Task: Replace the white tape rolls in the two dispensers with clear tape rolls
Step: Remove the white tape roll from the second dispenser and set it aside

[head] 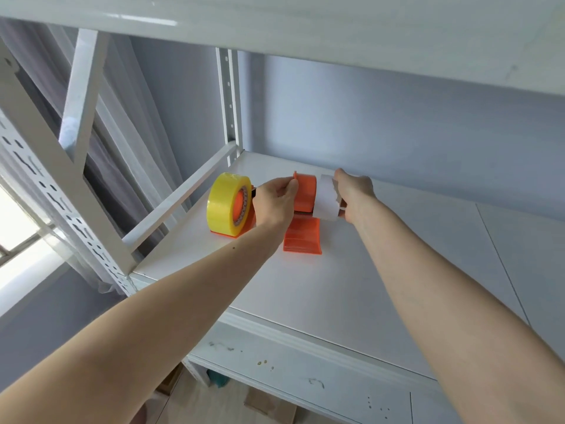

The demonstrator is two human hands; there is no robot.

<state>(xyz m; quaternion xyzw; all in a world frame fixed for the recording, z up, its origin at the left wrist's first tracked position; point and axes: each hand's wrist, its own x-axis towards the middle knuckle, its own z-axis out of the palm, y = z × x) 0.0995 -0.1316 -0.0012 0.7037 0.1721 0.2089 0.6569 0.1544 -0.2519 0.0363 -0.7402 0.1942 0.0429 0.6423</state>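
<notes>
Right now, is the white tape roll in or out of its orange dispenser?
Out: the right hand holds the white roll beside the dispenser.

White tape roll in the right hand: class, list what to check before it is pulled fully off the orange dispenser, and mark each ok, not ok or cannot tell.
1. Right hand has a grip on the white tape roll: ok.
2. Left hand steadies the orange dispenser: ok.
3. Roll clear of the hub: cannot tell.
4. Yellowish tape roll seated on the other dispenser: ok.
5. Shelf has room to set the roll down: ok.
</notes>
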